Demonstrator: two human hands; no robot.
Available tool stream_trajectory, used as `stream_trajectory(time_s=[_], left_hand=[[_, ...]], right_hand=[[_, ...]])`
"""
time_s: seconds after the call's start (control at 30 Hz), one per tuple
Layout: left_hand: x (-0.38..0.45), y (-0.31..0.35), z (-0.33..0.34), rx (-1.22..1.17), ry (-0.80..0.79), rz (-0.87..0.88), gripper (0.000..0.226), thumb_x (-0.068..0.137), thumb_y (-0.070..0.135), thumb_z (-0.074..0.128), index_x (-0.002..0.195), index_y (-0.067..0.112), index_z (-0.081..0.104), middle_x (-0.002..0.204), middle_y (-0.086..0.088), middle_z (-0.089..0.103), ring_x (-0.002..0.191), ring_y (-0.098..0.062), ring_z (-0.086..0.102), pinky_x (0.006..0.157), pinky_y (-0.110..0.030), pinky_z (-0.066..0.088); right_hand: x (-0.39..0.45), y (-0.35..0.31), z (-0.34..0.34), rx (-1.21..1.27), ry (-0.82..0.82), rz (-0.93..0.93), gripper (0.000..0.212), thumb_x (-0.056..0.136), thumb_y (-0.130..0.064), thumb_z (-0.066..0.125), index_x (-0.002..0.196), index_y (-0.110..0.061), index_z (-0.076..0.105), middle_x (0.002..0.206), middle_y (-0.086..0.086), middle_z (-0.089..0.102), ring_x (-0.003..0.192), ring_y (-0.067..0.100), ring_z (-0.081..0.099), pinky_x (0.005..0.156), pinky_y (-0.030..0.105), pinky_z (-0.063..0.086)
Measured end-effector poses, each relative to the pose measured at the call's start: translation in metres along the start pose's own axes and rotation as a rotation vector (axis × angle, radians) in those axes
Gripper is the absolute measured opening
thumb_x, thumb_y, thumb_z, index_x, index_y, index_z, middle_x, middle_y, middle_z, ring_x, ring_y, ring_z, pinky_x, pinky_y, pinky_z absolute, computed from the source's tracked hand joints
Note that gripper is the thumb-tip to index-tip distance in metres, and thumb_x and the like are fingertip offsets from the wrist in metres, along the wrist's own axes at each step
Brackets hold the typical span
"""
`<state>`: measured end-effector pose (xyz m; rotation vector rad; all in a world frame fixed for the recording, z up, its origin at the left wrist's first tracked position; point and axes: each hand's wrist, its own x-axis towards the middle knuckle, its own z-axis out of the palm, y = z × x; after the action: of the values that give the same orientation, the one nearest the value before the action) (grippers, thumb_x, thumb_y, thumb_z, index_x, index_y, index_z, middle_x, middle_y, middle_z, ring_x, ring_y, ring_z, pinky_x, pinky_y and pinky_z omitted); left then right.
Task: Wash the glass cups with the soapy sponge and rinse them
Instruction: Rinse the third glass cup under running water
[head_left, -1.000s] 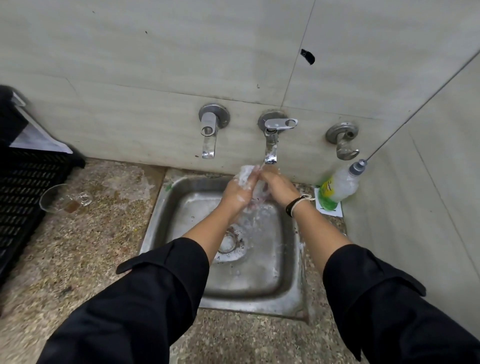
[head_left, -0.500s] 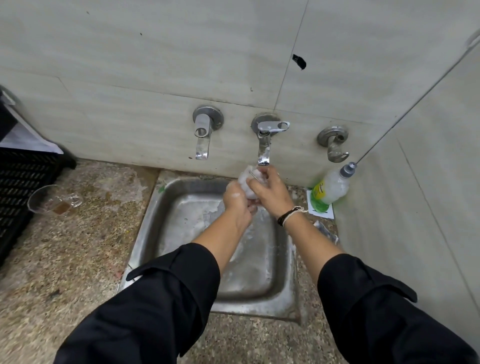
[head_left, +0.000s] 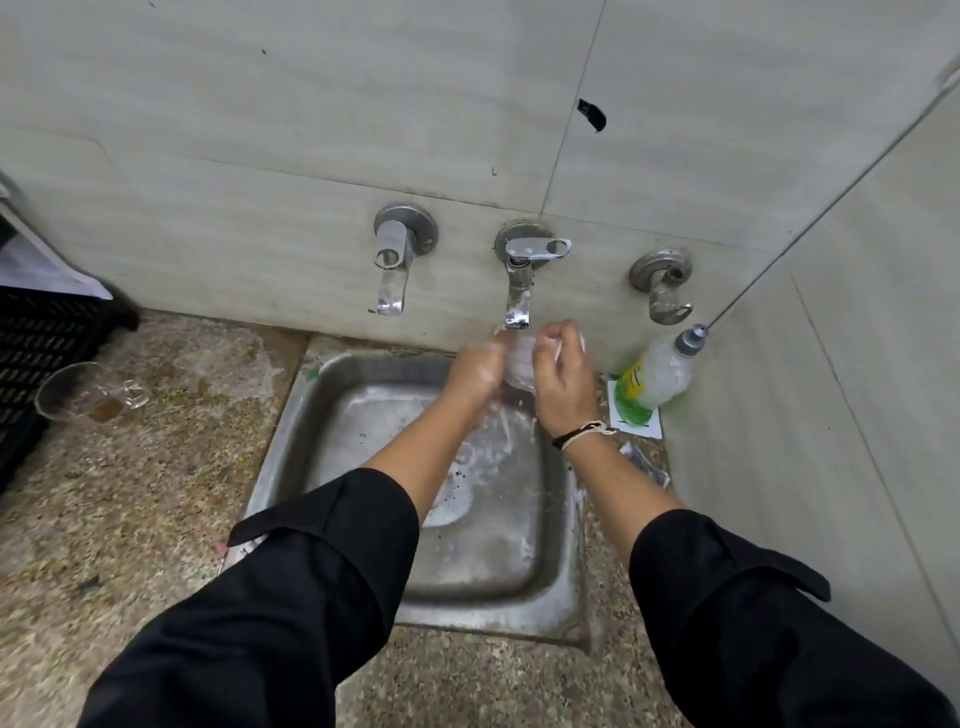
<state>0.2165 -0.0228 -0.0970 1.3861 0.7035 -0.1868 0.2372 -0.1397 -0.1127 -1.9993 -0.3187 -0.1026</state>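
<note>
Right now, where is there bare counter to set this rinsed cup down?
Free: the counter between the dirty cup and the sink rim, and the strip in front of the sink. Crowded: the right corner, where the soap bottle and a wrapper sit. Black crate blocks far left.

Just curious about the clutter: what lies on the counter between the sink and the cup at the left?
Nothing: in the head view only bare, stained counter lies between the cup and the sink.

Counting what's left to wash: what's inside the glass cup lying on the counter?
The glass cup lies on its side on the counter, holding a small brown residue. Nothing else shows inside.
</note>
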Motion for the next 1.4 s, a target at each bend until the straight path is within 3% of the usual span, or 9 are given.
stream_trajectory(time_s=[0.2,0.33,0.57,0.73,0.93,1.0,1.17,1.27,1.4], left_hand=[[-0.008,-0.018,0.010,-0.312,0.262,0.276,0.026,0.083,0.027,0.080,0.094,0.021,0.058,0.090,-0.008,0.072,0.076,-0.023,0.070,0.070,-0.035,0.058],[-0.006,-0.024,0.003,-0.571,0.155,0.180,0.057,0.078,0.016,0.087,0.123,0.011,0.052,0.103,-0.014,0.073,0.072,-0.024,0.067,0.059,-0.034,0.053],[0.003,-0.022,-0.015,-0.074,0.198,0.363,0.013,0.100,0.004,0.054,0.094,0.013,0.048,0.085,0.000,0.060,0.076,-0.010,0.056,0.068,-0.020,0.050],[0.006,-0.024,-0.018,0.214,0.147,0.410,0.029,0.099,0.001,0.056,0.118,0.022,0.054,0.111,0.005,0.062,0.101,-0.012,0.060,0.095,-0.033,0.053],[-0.004,-0.023,-0.022,0.259,-0.016,0.397,0.016,0.105,0.013,0.054,0.119,0.020,0.056,0.119,0.009,0.060,0.124,-0.009,0.058,0.091,-0.019,0.047],[-0.010,-0.027,-0.014,0.312,-0.030,0.455,0.029,0.110,0.008,0.033,0.127,0.031,0.040,0.114,0.026,0.054,0.105,0.022,0.053,0.097,-0.010,0.038],[-0.001,-0.024,-0.036,0.134,-0.057,0.293,0.035,0.110,0.001,0.024,0.116,0.025,0.049,0.112,0.009,0.053,0.087,0.016,0.059,0.082,-0.005,0.046],[-0.006,-0.015,-0.026,0.144,-0.110,0.412,0.027,0.110,0.034,0.033,0.115,0.019,0.055,0.104,-0.006,0.061,0.094,-0.010,0.062,0.088,-0.024,0.057],[-0.001,-0.032,-0.043,0.151,-0.040,0.531,0.055,0.100,0.066,0.014,0.125,0.028,0.046,0.100,0.027,0.055,0.094,0.009,0.049,0.103,-0.027,0.045]], right_hand=[[-0.002,-0.012,0.013,0.932,-0.188,0.630,0.019,0.103,-0.020,0.047,0.109,-0.011,0.062,0.106,0.015,0.068,0.103,0.034,0.064,0.088,0.044,0.054],[-0.002,-0.011,0.005,0.264,-0.315,0.307,0.028,0.099,-0.032,0.050,0.122,-0.029,0.065,0.125,0.000,0.067,0.119,0.022,0.060,0.105,0.047,0.047],[-0.016,-0.032,-0.001,-0.561,-0.567,-0.410,0.074,0.077,-0.028,0.049,0.150,-0.018,0.040,0.152,0.008,0.046,0.139,0.031,0.042,0.116,0.046,0.034],[-0.009,-0.046,-0.002,-0.770,-0.698,-0.321,0.095,0.080,-0.040,0.051,0.160,-0.014,0.006,0.166,0.013,0.015,0.153,0.035,0.011,0.124,0.047,0.003],[0.006,-0.051,0.001,-0.762,-0.831,-0.201,0.099,0.083,-0.071,0.015,0.160,-0.009,0.009,0.158,0.024,0.032,0.148,0.035,0.028,0.125,0.046,0.012],[0.018,-0.061,0.013,-0.776,-0.782,-0.075,0.109,0.083,-0.083,0.003,0.157,-0.004,0.015,0.152,0.027,0.039,0.143,0.037,0.036,0.120,0.047,0.025],[0.001,-0.070,0.024,-0.800,-0.857,-0.219,0.107,0.085,-0.084,0.004,0.146,-0.002,0.034,0.141,0.027,0.049,0.129,0.038,0.051,0.104,0.046,0.044],[0.028,-0.070,0.028,-0.780,-0.719,-0.075,0.102,0.087,-0.083,0.004,0.126,-0.002,0.051,0.121,0.023,0.061,0.104,0.037,0.064,0.091,0.045,0.051],[0.002,-0.071,0.032,-0.850,-0.848,-0.250,0.106,0.088,-0.080,-0.002,0.156,0.000,0.014,0.161,0.026,0.018,0.150,0.038,0.020,0.122,0.051,0.021]])
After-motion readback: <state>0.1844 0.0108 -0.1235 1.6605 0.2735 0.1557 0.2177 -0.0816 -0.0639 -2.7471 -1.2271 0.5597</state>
